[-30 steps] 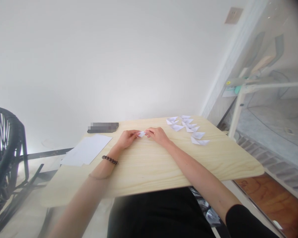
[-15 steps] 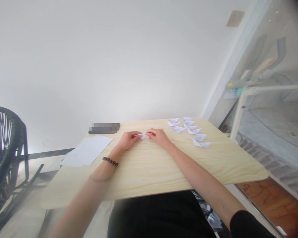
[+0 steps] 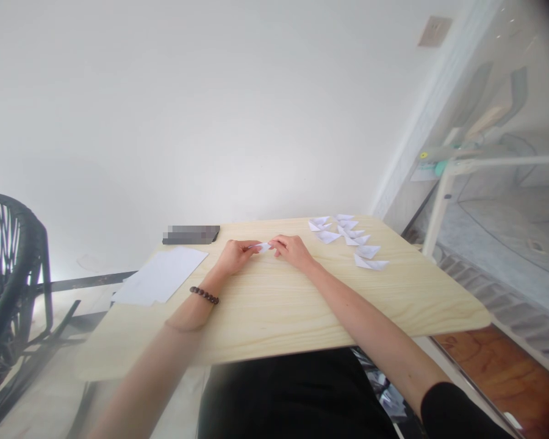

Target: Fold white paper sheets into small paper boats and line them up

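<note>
A small folded white paper piece [image 3: 264, 246] is pinched between both my hands just above the light wooden table [image 3: 283, 305]. My left hand [image 3: 235, 256], with a dark bead bracelet on its wrist, grips the paper's left end with closed fingers. My right hand [image 3: 293, 250] grips the right end, fingers curled. Several finished folded white paper triangles [image 3: 350, 238] lie on the table to the right of my right hand.
A stack of white paper sheets [image 3: 162, 276] lies at the table's left. A dark flat object [image 3: 191, 235] rests at the far edge near the white wall. A black wire chair [image 3: 9, 286] stands at left. A white frame and glass partition [image 3: 443, 195] stand at right.
Both hands have stayed in place on the paper piece, with only small finger movements working its fold. The view shifted slightly.
</note>
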`<action>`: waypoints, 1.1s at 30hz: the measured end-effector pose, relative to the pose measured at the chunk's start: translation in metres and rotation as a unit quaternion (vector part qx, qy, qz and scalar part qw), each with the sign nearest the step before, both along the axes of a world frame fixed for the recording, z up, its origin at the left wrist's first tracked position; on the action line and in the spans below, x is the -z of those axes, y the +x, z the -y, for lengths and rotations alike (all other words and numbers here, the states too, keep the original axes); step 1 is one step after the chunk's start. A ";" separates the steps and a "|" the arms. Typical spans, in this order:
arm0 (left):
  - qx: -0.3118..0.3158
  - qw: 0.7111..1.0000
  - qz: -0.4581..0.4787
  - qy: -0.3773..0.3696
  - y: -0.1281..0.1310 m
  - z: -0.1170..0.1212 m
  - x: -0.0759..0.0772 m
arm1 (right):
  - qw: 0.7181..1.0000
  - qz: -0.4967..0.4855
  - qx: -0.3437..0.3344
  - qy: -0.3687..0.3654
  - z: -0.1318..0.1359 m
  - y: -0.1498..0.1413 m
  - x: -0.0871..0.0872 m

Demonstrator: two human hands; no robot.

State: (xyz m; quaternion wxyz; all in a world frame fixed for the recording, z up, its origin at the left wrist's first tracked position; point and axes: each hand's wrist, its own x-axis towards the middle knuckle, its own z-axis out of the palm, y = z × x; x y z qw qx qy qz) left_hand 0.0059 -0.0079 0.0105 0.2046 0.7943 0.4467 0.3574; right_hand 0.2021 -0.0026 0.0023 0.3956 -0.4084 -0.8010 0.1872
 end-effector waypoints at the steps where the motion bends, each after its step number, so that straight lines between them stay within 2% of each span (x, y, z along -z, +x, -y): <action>1: 0.001 1.000 -0.008 0.005 0.000 0.000 0.000 | 1.000 0.000 0.000 -0.004 0.000 0.000 0.000; 6: 0.005 0.999 -0.031 0.017 0.000 0.001 0.000 | 1.000 -0.002 0.008 -0.013 0.000 0.000 -0.001; 14: 0.019 1.000 -0.007 -0.011 0.002 0.001 -0.002 | 0.997 -0.054 -0.004 -0.054 0.001 0.000 0.001; 20: 0.014 1.000 -0.005 -0.026 0.004 0.000 -0.003 | 0.997 -0.056 -0.004 -0.061 -0.001 0.000 0.002; 27: -0.004 1.000 -0.007 0.001 0.008 -0.018 0.005 | 0.995 -0.064 0.014 -0.075 -0.015 -0.002 0.008; 33: -0.016 0.999 0.015 -0.025 0.011 -0.038 0.009 | 0.993 -0.052 0.039 -0.095 -0.030 -0.004 0.009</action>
